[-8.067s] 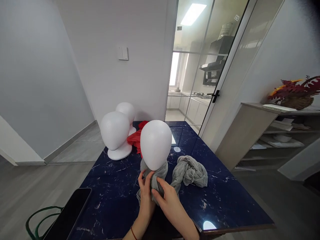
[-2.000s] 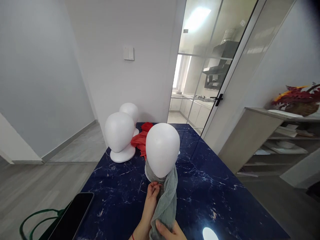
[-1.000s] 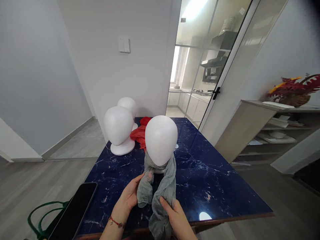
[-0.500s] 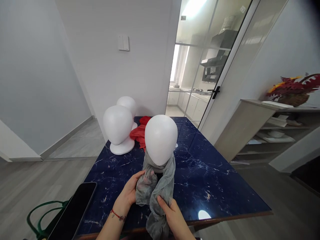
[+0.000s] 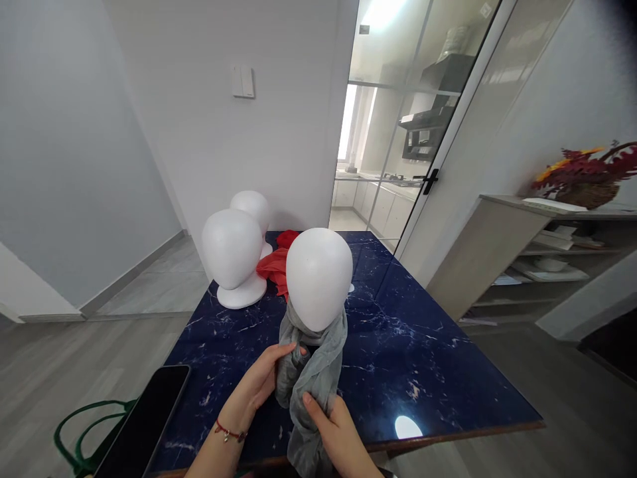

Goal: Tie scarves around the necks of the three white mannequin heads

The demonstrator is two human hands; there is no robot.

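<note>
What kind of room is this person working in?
Probably a home dining area: a dark blue marble-look table stands by a glass sliding door that opens on a kitchen with a range hood, and a sideboard is alongside.

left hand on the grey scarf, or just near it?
Touching. The head view shows the left hand with fingertips pressed into the grey scarf just below the nearest mannequin head.
</note>
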